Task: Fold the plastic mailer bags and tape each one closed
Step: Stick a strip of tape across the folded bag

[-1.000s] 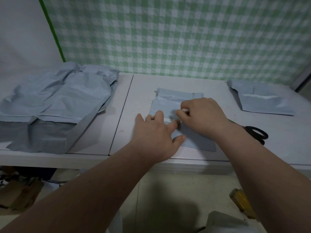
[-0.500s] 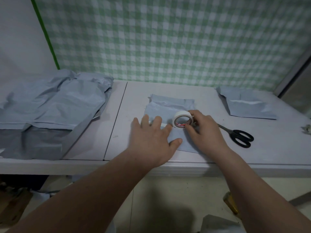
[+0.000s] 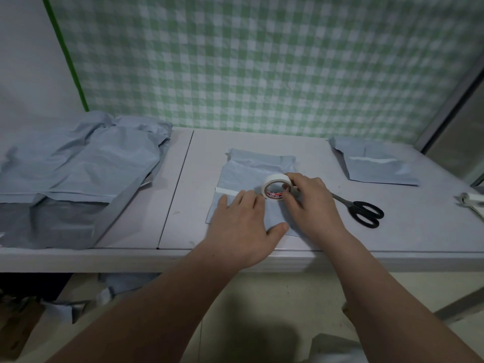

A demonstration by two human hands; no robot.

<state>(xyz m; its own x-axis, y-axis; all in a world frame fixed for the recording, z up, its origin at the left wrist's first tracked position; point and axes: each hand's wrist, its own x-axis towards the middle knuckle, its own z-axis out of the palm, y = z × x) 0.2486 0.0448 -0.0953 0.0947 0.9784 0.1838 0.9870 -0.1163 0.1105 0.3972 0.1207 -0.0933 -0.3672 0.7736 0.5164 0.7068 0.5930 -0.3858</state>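
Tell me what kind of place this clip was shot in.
Likely a makeshift packing station, perhaps at home: a pile of mailer bags, a tape roll and scissors on a table, checked cloth hung behind.

Plain look tbh, bare left hand (image 3: pixel 242 227) and bare right hand (image 3: pixel 313 205), both forearms (image 3: pixel 146 318) uncovered all the way down to the bottom edge of the shot
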